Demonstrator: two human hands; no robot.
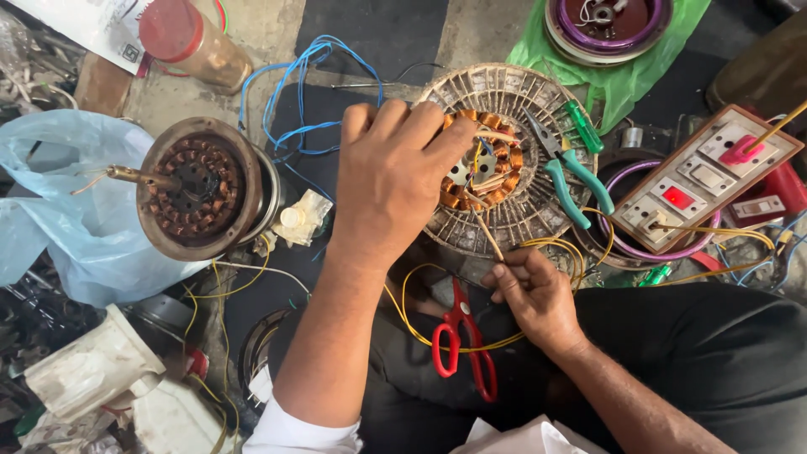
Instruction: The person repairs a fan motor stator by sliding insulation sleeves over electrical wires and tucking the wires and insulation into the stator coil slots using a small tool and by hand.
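A round ribbed fan stator (538, 210) with copper coils (504, 160) in its middle lies in front of me. My left hand (391, 172) rests on its left rim, fingers curled over the edge near the coils. My right hand (534, 290) sits below the stator and pinches a thin stick (486, 231) that reaches up toward the coils. Yellow wires (420, 324) loop between my hands. Red-handled scissors (458, 340) lie on my lap by my right wrist.
Green-handled pliers (572, 181) and a green screwdriver (582, 126) lie on the stator. A switchboard (702, 176) with a lit red switch is at the right. Another motor (200, 187) sits on a blue plastic bag (59, 202) at the left; blue wires (294, 92) lie behind.
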